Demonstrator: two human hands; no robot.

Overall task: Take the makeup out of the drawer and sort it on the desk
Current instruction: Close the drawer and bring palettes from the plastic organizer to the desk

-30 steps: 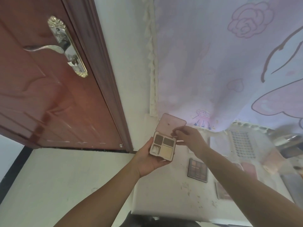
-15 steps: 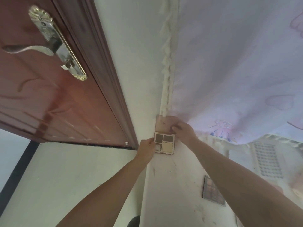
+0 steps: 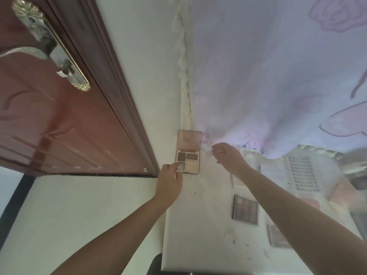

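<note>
The small four-colour makeup palette (image 3: 187,159) lies open at the far left corner of the white desk (image 3: 200,225), right by the wall. Its pink lid (image 3: 189,141) is flipped up and back toward the wall, and its four pans show: two dark brown ones on top, a pale one and a cream one below. The left hand (image 3: 168,182) touches the near left corner of the palette, with its thumb and fingertips pinching that edge. The right hand (image 3: 228,158) is just to the right of the palette and not touching it; its fingers are loosely curled and hold nothing. Nearer on the desk, well apart from the small palette, a bigger eyeshadow palette (image 3: 245,209) with many little squares lies flat. Another flat palette (image 3: 277,236) lies near it, partly hidden by the right arm. The desk has dark specks on it. A light purple curtain (image 3: 268,76) with pink flower drawings hangs behind the desk. On the left is a red-brown door (image 3: 59,116) with a shiny metal handle (image 3: 25,52).
</note>
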